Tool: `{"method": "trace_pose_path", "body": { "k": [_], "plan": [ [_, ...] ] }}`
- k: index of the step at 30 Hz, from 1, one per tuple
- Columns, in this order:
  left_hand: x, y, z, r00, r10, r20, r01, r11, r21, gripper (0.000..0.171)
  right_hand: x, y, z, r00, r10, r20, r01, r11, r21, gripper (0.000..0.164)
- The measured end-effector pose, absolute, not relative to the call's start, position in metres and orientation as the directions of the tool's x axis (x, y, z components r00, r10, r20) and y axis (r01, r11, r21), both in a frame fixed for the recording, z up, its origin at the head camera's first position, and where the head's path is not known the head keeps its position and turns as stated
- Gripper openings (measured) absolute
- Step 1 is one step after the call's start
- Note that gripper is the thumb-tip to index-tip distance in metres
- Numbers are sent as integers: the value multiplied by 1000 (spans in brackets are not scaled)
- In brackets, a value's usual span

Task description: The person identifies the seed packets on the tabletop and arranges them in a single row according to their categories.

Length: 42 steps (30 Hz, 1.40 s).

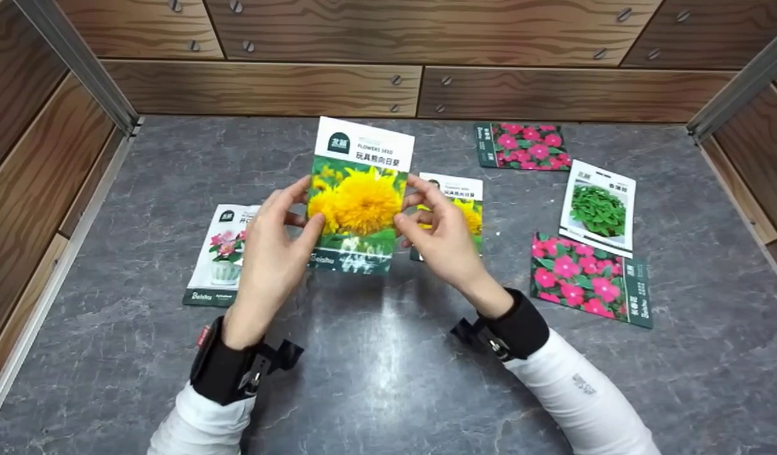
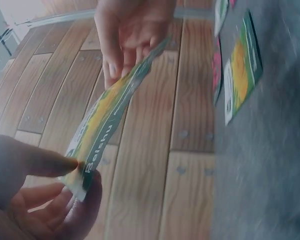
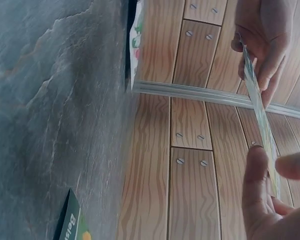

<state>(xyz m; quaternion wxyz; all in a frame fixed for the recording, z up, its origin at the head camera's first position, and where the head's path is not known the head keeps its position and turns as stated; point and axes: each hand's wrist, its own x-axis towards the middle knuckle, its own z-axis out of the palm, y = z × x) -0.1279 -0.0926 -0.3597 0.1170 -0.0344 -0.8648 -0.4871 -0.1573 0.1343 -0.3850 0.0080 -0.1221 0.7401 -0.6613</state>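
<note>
Both hands hold up a seed packet point(image 1: 361, 199) with a fluffy yellow sunflower picture, its printed front facing the head camera. My left hand point(image 1: 275, 243) pinches its left edge between thumb and fingers. At the opposite edge, my right hand point(image 1: 444, 237) pinches it the same way. In the left wrist view the packet point(image 2: 110, 117) bows slightly between the two hands, raised above the table. Partly behind the right hand lies a second yellow sunflower packet point(image 1: 451, 184). A white packet with pink potted flowers point(image 1: 214, 278) lies beside the left hand, which covers part of it.
On the right of the grey marbled table point(image 1: 375, 379) lie a pink-flower packet point(image 1: 581, 275), a white packet with green leaves point(image 1: 597, 208) overlapping its edge, and another pink-flower packet point(image 1: 524, 146) farther back. Wood-patterned panels point(image 1: 262, 88) wall the back and sides.
</note>
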Motion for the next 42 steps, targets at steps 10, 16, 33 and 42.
{"method": "trace_pose_path", "body": {
  "k": [10, 16, 33, 42],
  "plan": [
    [-119, -100, -375, -984, 34, 173, 136, 773, 620, 68, -153, 129, -393, -940, -337, 45, -180, 382, -907, 86],
    [-117, -105, -387, -996, 89, 17, 84, 836, 542, 79, -151, 126, -400, -903, -429, -1, -275, 581, -766, 94],
    [-113, -93, -413, -971, 171, -168, 97, 921, 377, 80, -144, 120, -419, -885, -421, -200, -326, 866, -379, 100],
    [-115, -94, -421, -956, 266, -124, 214, 922, 323, 70, -142, 121, -425, -855, -504, -120, -443, 831, -338, 59]
  ]
}}
